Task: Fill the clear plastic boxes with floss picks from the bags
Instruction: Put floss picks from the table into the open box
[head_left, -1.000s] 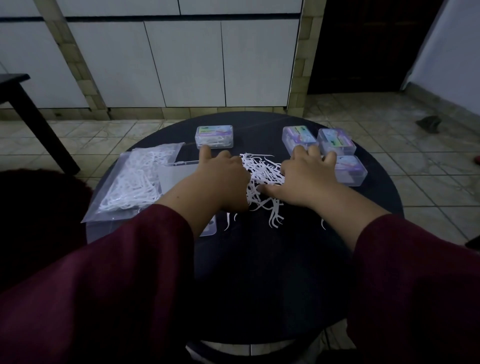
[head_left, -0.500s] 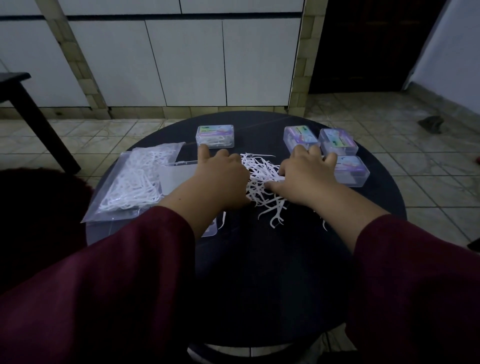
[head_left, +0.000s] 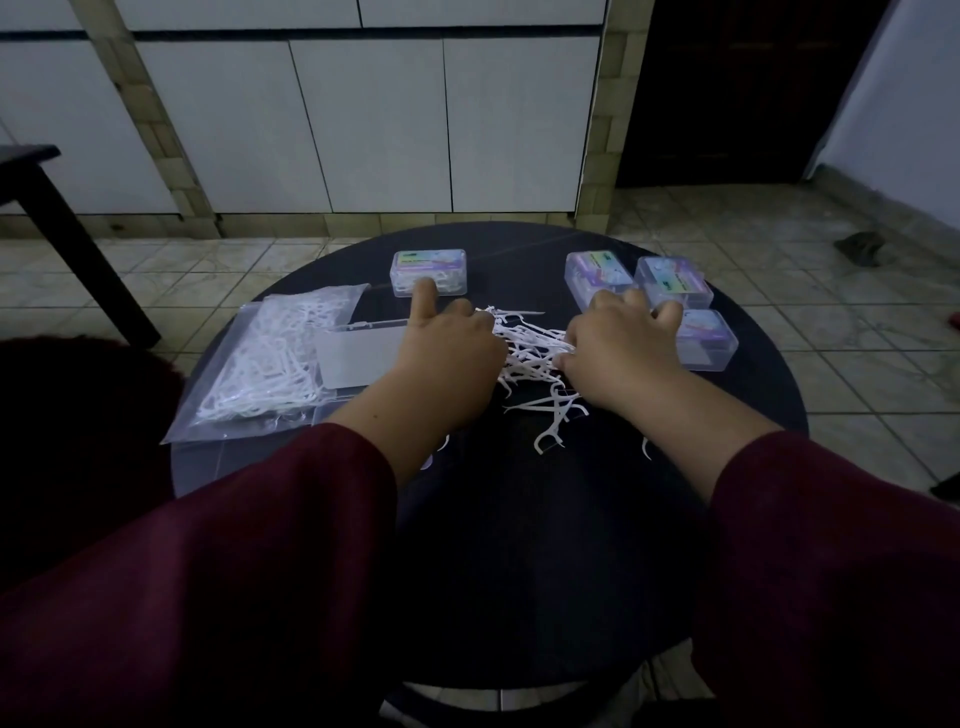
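Head view looks down on the round black counter, and I take the loose heap of white floss picks at its middle as my landmark. Four clear plastic boxes carry coloured labels, but the print is too small and dim for me to read: one box beyond the heap to the left, and three boxes clustered beyond it to the right. My left hand lies palm down on the heap's left edge, index finger stretched toward the far-left box, the other fingers bent over the picks; whether they pinch any I cannot tell. My right hand presses on the heap's right edge, fingers spread and curved, thumb tip among the picks. Left of the heap lies a clear open box lid, and further left a bag of picks reaching the counter's rim. Nearer me than the heap, bare dark counter runs to the near edge.
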